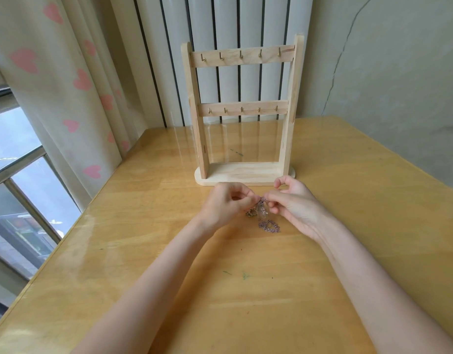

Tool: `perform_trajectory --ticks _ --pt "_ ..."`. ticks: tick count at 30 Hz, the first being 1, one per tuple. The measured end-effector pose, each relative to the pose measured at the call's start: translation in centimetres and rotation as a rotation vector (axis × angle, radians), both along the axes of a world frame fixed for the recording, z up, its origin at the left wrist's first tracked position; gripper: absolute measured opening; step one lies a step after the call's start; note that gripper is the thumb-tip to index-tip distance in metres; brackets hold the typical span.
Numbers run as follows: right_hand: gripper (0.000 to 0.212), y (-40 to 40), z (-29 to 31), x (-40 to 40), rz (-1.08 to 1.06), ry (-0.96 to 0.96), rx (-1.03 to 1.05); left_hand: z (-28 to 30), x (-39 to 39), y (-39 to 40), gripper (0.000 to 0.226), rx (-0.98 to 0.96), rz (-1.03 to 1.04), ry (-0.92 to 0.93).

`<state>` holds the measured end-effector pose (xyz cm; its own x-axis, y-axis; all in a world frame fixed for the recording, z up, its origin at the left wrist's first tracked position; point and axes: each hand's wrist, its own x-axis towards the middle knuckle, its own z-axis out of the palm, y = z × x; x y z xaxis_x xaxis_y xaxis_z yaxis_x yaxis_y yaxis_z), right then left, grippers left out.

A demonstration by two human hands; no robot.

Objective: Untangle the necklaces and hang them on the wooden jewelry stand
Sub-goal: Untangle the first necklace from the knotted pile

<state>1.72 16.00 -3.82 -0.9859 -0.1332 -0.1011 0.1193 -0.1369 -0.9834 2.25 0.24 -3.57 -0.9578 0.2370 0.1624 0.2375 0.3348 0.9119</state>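
At the far left a cream curtain printed with pink hearts (74, 98) hangs beside a metal-framed window (18, 175). The person's left forearm reaches forward and slightly rightward over the glossy yellow wooden table (118, 251), and the left hand (226, 203) is raised just off the surface, its fingers curled inward and its fingertips pinching the top of the tangled clump of thin pinkish and gold metal necklaces (262, 213). The clump droops from the pinch between the two hands down to the tabletop, where one pinkish loop lies flat, spread roughly sideways. Directly behind the hands, the pale two-rail wooden jewelry stand with small brass hooks (242, 111) stands upright on its oval base, its rails running left to right and its hooks bare. The right forearm comes in from the lower right, angled leftward; the right hand (293, 203) pinches the same clump from the other side, thumb and forefinger closed on the chain, little finger curled upward.
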Motion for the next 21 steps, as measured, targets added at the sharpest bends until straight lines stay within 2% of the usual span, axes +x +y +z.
perform_trajectory --ticks 4,9,12,17,21 --pt "0.027 0.36 0.56 0.12 0.122 -0.054 -0.036 0.27 0.32 -0.17 0.015 0.187 -0.062 -0.168" --pt "0.022 0.51 0.25 0.24 0.079 -0.037 -0.182 0.16 0.05 -0.64 0.014 0.415 -0.116 -0.370" --pt "0.013 0.64 -0.03 0.38 0.096 0.034 -0.058 0.32 -0.19 -0.95 0.014 0.633 -0.078 -0.467" --pt "0.014 -0.15 -0.32 0.59 0.092 0.083 0.130 0.13 -0.32 -0.81 0.014 0.660 -0.071 -0.495" --pt "0.008 -0.06 -0.11 0.71 0.091 0.049 0.104 -0.09 -0.39 -0.63 0.017 0.659 0.004 -0.498"
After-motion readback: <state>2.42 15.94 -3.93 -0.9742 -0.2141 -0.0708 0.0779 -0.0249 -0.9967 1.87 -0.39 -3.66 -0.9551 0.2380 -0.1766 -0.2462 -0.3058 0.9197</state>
